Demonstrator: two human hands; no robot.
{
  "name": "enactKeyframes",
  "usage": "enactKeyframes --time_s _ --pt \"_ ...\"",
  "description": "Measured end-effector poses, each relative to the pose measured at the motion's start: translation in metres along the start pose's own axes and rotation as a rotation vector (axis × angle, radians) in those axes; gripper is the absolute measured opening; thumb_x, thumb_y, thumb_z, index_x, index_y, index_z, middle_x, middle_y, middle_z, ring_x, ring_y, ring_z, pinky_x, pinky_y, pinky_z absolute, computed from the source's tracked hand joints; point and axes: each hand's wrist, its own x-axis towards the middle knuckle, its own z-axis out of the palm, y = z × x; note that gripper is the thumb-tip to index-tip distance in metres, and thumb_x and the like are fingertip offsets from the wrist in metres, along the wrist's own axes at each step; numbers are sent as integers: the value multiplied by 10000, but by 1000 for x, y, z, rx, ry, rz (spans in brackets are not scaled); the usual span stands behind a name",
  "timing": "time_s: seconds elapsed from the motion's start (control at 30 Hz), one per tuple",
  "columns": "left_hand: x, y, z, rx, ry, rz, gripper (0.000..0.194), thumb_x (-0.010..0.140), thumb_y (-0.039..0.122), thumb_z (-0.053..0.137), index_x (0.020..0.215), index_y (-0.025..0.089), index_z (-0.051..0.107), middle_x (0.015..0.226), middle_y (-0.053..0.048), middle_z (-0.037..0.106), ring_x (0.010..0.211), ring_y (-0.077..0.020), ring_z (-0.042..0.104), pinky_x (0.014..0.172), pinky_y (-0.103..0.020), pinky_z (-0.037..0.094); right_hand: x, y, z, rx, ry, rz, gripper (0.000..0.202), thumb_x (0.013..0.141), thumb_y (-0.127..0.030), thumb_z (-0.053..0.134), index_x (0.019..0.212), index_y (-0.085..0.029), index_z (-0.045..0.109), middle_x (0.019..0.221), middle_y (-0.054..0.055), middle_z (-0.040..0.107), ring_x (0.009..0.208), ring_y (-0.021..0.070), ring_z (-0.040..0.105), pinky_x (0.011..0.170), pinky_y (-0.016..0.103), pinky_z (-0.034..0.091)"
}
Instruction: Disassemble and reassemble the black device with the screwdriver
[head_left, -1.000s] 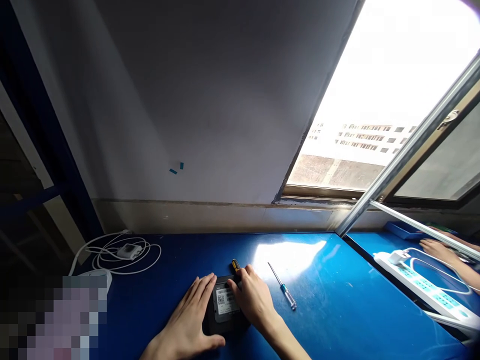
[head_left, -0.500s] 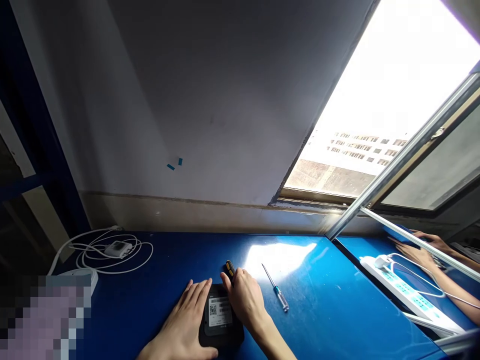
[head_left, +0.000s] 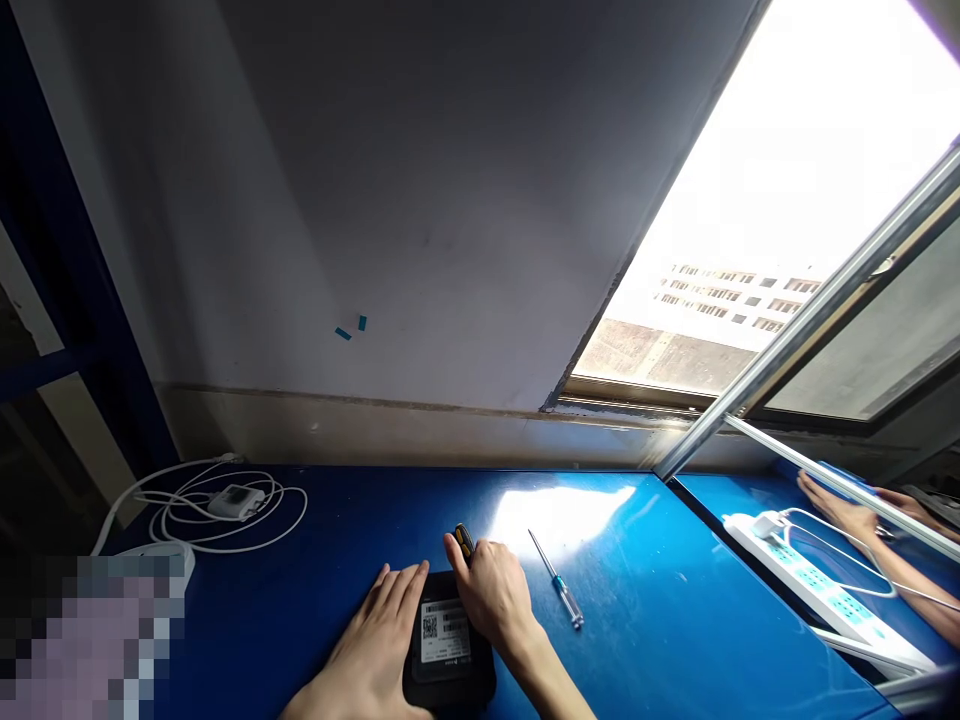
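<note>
Head view: a white adapter (head_left: 236, 502) sits at the left of the blue surface (head_left: 660, 620). My left hand (head_left: 366, 648) lies along the left edge of a black box (head_left: 450, 690), fingers straight and nearly together, thumb apart. The box lies between my hands, its label (head_left: 445, 633) facing up. My right hand (head_left: 499, 595) is at its upper right, fingers curled round a yellow-black handle (head_left: 465, 540). Near that lies a screwdriver (head_left: 568, 601), then, farther right, a power strip (head_left: 840, 604) and another person's hand (head_left: 840, 512).
</note>
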Motion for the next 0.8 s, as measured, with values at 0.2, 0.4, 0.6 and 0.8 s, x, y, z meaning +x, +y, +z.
enactKeyframes --time_s 0.2,0.4,0.6,0.8 --pt "-2 1 -1 -10 -12 -2 1293 582 401 764 1647 46 123 1737 -139 112 1601 -389 8 1314 -481 97 0 0 -3 5 -8 0 658 1038 -633 350 882 -137 753 929 232 788 893 371 788 767 415 565" --pt "0 -9 10 -95 53 23 1311 554 354 816 1661 100 161 1734 -138 156 1600 -407 17 1314 -528 121 -13 11 -9 72 -37 -87 528 1061 -547 377 969 -144 705 1002 178 757 945 334 762 835 420 566" --pt "0 -17 13 -119 44 42 1303 563 338 819 1665 114 161 1738 -149 145 1607 -379 -2 1315 -519 89 -42 50 -17 248 -233 -456 722 843 -520 755 1435 -168 534 1450 173 584 1345 303 582 1135 383 468" --pt "0 -29 12 -118 68 137 1277 537 325 841 1649 162 235 1721 -165 226 1603 -388 96 1311 -538 87 -57 71 -11 295 -389 -573 1161 635 -565 880 1597 -193 347 1676 225 293 1529 439 336 1237 561 328"
